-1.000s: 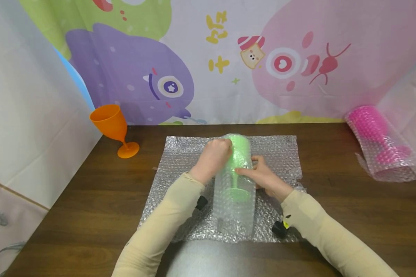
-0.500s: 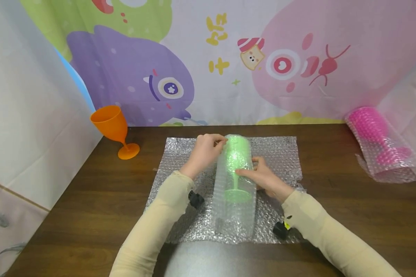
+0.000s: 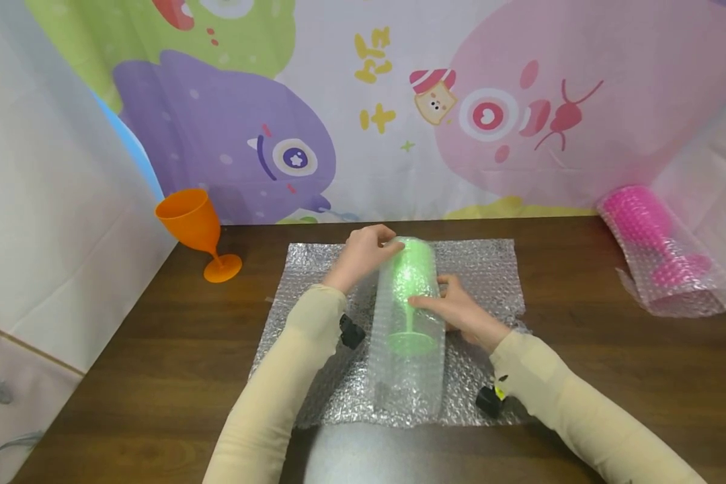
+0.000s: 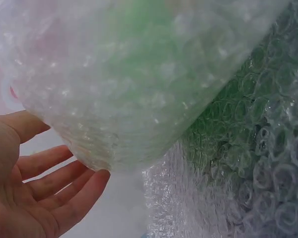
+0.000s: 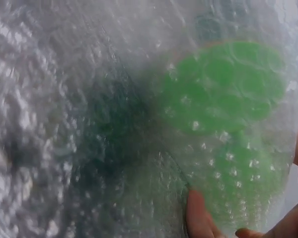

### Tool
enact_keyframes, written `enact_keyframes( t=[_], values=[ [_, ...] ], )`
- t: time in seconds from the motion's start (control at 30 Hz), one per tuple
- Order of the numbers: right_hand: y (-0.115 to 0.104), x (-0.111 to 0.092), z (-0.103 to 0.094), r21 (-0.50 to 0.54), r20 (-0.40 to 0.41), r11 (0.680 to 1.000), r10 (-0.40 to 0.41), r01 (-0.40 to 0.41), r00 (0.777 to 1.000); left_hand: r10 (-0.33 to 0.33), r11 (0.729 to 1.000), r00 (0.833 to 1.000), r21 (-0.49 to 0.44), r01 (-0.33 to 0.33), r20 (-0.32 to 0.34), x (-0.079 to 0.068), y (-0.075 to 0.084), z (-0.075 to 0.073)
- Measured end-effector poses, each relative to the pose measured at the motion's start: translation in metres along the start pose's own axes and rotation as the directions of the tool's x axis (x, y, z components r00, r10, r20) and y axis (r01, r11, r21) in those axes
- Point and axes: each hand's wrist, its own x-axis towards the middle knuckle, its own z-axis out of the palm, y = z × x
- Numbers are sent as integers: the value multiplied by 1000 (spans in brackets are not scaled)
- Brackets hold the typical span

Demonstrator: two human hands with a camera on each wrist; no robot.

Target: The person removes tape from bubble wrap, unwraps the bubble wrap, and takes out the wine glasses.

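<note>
A light green goblet lies rolled in bubble wrap, its bowl toward the wall and its foot toward me. It shows blurred through the plastic in both wrist views. My left hand is at the roll's upper left edge, pinching the bubble wrap between thumb and fingers; the left wrist view has its thumb and fingertips at that edge. My right hand grips the roll from the right, thumb over the goblet's stem and fingers at the far side, partly hidden.
A flat bubble wrap sheet lies beneath the roll on the dark wooden table. An orange goblet stands at the back left. At the back right lies a pink goblet wrapped in bubble wrap. A cartoon curtain hangs behind.
My left hand pulled back leftward from the goblet's bowl, then shifted slightly up and right along the wrap's edge. My right hand has kept its hold, and the wrapped goblet has hardly moved.
</note>
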Motion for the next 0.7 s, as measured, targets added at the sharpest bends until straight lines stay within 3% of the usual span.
enact_keyframes(
  t=[0.37,0.7],
  values=[
    [-14,10,-11,110,-2,986,-122,122,992,-8,1000,1000,21,8,-8,-3,0,3],
    [-24,28,-13,-13,-44,980,-201,200,979,-19,1000,1000,-12,18,-25,-1,-1,3]
  ],
)
